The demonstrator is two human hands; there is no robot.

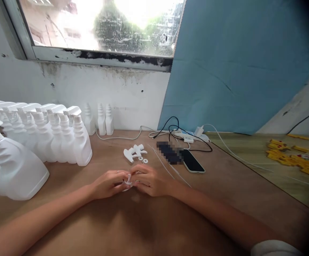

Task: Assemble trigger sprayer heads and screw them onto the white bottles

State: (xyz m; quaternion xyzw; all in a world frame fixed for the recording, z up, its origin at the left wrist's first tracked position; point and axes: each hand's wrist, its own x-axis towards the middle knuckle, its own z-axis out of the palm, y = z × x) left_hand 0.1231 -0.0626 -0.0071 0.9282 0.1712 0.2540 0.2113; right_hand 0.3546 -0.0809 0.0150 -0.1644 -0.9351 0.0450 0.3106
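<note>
Brown table (106, 153) adjoins white wall (133, 97) beneath window (135, 32), blue sheet (224, 71) at right; left hand (111, 183) and right hand (149, 179) both pinch small white part (128, 180).

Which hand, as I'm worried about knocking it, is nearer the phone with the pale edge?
Right. The right hand is left of the phone and closer to the body; the left hand is farther left, with the right hand between it and the phone.
</note>
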